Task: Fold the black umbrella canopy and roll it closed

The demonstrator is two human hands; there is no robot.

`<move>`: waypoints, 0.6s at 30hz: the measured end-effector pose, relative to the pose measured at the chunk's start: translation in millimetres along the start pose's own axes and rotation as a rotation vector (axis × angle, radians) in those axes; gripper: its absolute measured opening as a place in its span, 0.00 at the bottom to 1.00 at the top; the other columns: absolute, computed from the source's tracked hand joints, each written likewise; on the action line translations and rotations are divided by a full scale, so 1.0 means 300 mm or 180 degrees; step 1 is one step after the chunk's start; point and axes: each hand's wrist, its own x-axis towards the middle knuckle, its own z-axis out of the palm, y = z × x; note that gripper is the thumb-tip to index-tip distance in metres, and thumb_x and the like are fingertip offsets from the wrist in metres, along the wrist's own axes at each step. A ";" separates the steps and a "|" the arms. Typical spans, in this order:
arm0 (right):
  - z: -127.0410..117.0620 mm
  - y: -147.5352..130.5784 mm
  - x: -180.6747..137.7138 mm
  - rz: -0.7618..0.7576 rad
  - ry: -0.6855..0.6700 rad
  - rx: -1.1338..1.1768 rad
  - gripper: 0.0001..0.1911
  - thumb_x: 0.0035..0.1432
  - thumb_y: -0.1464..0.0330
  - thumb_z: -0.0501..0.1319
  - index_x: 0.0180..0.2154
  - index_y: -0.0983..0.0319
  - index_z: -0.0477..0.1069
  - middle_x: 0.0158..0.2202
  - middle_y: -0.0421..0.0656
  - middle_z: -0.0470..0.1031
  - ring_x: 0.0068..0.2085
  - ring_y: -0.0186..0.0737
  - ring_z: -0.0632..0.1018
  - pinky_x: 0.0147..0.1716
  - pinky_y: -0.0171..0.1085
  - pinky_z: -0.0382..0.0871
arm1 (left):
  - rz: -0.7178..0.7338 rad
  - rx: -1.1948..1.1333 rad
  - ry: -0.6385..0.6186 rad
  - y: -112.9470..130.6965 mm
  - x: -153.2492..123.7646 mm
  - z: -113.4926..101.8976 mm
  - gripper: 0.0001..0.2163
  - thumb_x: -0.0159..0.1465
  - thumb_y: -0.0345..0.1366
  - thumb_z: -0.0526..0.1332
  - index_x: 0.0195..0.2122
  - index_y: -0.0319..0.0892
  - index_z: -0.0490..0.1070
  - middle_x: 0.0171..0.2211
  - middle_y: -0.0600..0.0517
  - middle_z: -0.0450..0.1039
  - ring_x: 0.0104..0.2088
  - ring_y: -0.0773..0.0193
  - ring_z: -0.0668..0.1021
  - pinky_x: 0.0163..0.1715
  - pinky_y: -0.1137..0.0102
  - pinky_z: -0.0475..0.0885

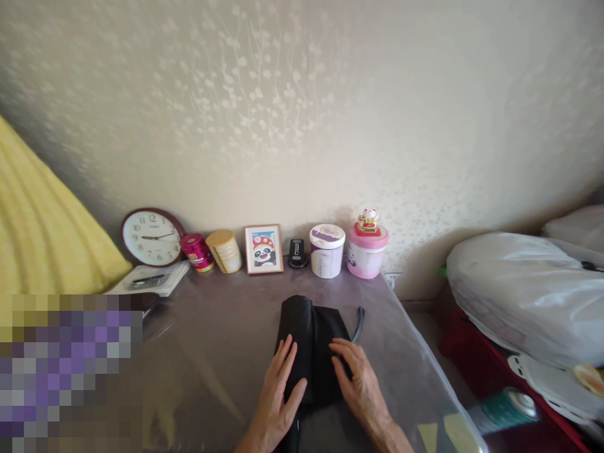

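While both hands [321, 387] press it, black cloth [311, 340] hides partly.

Open tabletop [226, 327] (tubs [327, 251] behind)

Along wall on table [212, 327]: clock [151, 237], red can [197, 252], yellow can [226, 251], panda frame [263, 249], black gadget [297, 253], white tub [327, 250], pink tub [367, 251] topped by cat figurine [368, 220]. Yellow cloth [42, 233] left, bagged bundle [523, 289] right.
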 end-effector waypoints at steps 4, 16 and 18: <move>-0.018 0.119 -0.007 0.0294 0.0427 -0.0364 0.15 0.58 0.65 0.52 0.45 0.62 0.68 0.43 0.49 0.73 0.45 0.47 0.74 0.47 0.49 0.68 | -0.0070 0.0391 0.0114 0.002 -0.036 0.019 0.25 0.67 0.38 0.46 0.64 0.55 0.38 0.66 0.52 0.43 0.64 0.56 0.52 0.60 0.52 0.52; -0.012 0.099 -0.014 0.1444 0.0419 0.0613 0.24 0.51 0.58 0.59 0.48 0.63 0.69 0.37 0.47 0.76 0.36 0.44 0.78 0.34 0.40 0.74 | -0.0196 0.0569 0.0181 0.002 -0.069 0.028 0.26 0.68 0.35 0.43 0.64 0.57 0.33 0.66 0.53 0.44 0.63 0.57 0.53 0.59 0.50 0.54; -0.018 0.077 -0.013 0.1617 0.0468 0.0934 0.26 0.49 0.57 0.61 0.48 0.63 0.69 0.38 0.47 0.76 0.40 0.47 0.78 0.37 0.40 0.74 | -0.0200 0.0541 0.0176 0.005 -0.068 0.027 0.26 0.68 0.35 0.43 0.64 0.57 0.33 0.66 0.53 0.44 0.63 0.57 0.53 0.59 0.50 0.54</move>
